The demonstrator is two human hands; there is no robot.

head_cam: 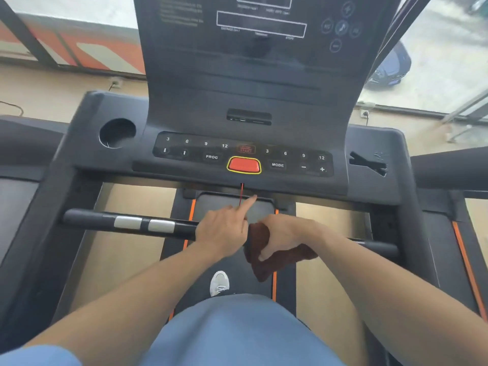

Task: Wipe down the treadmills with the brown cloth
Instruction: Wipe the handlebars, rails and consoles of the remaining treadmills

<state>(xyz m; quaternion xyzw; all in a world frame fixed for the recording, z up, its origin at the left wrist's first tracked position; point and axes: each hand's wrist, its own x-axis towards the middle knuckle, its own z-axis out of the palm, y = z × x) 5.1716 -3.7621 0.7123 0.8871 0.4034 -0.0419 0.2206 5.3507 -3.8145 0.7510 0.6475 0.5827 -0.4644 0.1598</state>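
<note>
I stand on a dark grey treadmill with its console [245, 154] in front of me. A black handlebar [105, 220] with two silver sensor plates runs across below the console. My left hand [221, 231] lies over the bar's middle with its fingers curled around it, except the index finger, which points forward toward a thin red safety cord [241, 194]. Right beside it, my right hand [282, 233] grips the brown cloth [264, 268] against the bar. The cloth's loose end hangs below the hand. The two hands nearly touch.
The console has a red stop button [244, 165], a round cup holder [117, 133] on the left and a slot [369, 162] on the right. The tall display panel [258, 48] rises behind. Neighbouring treadmills flank both sides. My grey shoe [219, 282] is on the belt.
</note>
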